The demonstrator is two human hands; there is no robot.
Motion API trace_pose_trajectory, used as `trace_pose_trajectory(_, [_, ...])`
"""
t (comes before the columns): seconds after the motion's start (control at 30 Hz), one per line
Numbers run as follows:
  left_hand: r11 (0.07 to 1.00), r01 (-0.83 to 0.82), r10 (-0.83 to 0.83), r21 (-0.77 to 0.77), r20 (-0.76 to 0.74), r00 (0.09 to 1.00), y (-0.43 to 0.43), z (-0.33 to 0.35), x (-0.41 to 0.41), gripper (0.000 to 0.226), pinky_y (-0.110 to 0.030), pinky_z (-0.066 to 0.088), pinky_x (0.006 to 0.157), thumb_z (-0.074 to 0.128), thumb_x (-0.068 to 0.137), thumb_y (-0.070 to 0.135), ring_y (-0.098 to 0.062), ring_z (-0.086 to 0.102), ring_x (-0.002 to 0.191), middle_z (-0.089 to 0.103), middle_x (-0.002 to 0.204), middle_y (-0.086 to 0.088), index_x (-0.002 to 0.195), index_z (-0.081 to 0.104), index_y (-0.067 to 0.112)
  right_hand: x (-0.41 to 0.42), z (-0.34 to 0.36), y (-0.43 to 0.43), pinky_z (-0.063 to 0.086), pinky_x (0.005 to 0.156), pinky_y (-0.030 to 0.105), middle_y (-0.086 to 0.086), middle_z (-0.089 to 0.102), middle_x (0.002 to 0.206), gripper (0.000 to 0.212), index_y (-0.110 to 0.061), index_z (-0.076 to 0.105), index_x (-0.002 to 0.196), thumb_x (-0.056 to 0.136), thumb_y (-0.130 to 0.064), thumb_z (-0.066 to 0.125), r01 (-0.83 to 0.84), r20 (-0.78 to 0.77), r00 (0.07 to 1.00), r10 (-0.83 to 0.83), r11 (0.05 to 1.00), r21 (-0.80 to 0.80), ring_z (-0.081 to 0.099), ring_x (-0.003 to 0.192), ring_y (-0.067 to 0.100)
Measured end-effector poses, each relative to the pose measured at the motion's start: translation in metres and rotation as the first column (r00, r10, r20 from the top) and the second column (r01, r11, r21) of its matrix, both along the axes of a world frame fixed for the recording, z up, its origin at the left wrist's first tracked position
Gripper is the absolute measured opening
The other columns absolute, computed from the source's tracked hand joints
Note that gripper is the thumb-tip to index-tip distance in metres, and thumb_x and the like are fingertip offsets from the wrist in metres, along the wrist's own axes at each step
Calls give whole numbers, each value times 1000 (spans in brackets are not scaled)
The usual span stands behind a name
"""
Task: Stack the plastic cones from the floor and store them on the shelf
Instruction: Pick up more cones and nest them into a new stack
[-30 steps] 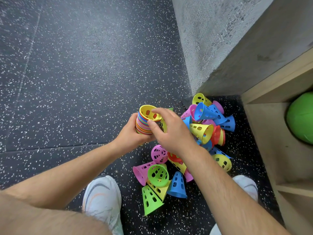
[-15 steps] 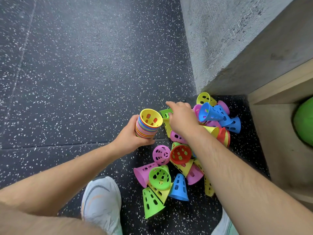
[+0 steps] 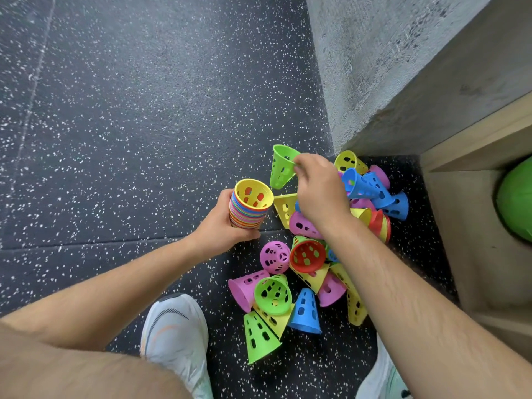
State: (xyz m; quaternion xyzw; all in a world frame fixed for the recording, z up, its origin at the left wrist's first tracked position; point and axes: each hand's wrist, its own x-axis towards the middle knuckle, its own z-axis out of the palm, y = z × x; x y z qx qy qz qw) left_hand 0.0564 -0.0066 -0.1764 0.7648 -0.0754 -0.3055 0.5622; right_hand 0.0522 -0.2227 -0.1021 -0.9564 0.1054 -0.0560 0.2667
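Note:
My left hand (image 3: 221, 226) grips a many-coloured stack of cones (image 3: 250, 204), open end up, with a yellow cone innermost. My right hand (image 3: 318, 191) pinches the rim of a green cone (image 3: 281, 165) and holds it tilted just right of the stack, above the floor. Below and right of my hands lies a loose pile of cones (image 3: 305, 269) in pink, green, yellow, blue and red, several on their sides. My right forearm hides part of the pile.
Dark speckled rubber floor (image 3: 129, 125) stretches left. A grey concrete wall (image 3: 388, 67) rises behind the pile. A wooden shelf unit (image 3: 472, 226) stands at right with a green ball (image 3: 515, 200) inside. My white shoes (image 3: 175, 338) are beside the pile.
My right hand left the stack, reached into the pile and lifted a green cone up by its rim. The left hand kept the stack nearly still.

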Motion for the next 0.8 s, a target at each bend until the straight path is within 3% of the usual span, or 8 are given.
trace_pose_trajectory(0.1, [1000,22,-22,-7,7,1000,0,-1,-1,79,-13,48,84,90,73,2,3,63,91,62,110,4,130,38,20,-16,18,8,47,95,43,7,66,112,16,-11,67,106,100,-15,52,-13,160,987,-2,995,95,57,110,31])
trace_pose_trajectory(0.2, [999,45,-45,-3,32,998,-4,-1,-3,77,-10,47,82,88,73,0,8,60,89,59,112,4,128,37,20,-33,24,16,43,104,40,14,64,127,20,-10,69,111,97,-11,55,-108,163,982,98,993,52,55,121,33])
trace_pose_trajectory(0.33, [999,29,-28,-13,38,999,-5,-3,-6,78,-15,49,86,88,72,-2,5,61,90,61,110,3,128,38,18,-51,13,23,37,111,39,9,65,127,26,-16,69,119,94,-16,59,-285,8,958,285,958,-1,50,129,31])
trace_pose_trajectory(0.4, [999,21,-20,-24,32,999,-3,-4,-6,79,-16,50,87,88,73,-2,1,62,94,62,112,0,130,37,18,-57,12,25,36,113,35,1,62,130,36,-22,60,132,97,-23,56,-226,-140,961,241,968,113,44,133,19])
trace_pose_trajectory(0.47, [999,22,-22,-30,27,999,-1,-4,-6,81,-15,50,87,88,73,-2,0,63,96,62,115,-1,131,36,19,-53,12,21,38,110,35,1,60,129,40,-21,53,138,98,-24,52,-141,-168,972,162,981,132,46,128,16])
trace_pose_trajectory(0.6, [998,53,-53,-18,16,998,1,-6,-4,83,-13,48,86,88,73,0,1,62,96,61,116,0,133,35,22,-22,3,7,39,106,42,7,63,127,39,-17,56,137,98,-22,51,-167,-268,956,115,970,-177,45,127,27])
trace_pose_trajectory(0.8, [998,59,-59,-16,-3,998,2,-6,-3,85,-12,47,85,87,73,-4,9,61,93,58,114,3,134,33,19,3,-26,17,32,105,38,5,58,130,39,-27,57,132,93,-30,59,-411,-547,827,126,799,-438,44,125,29])
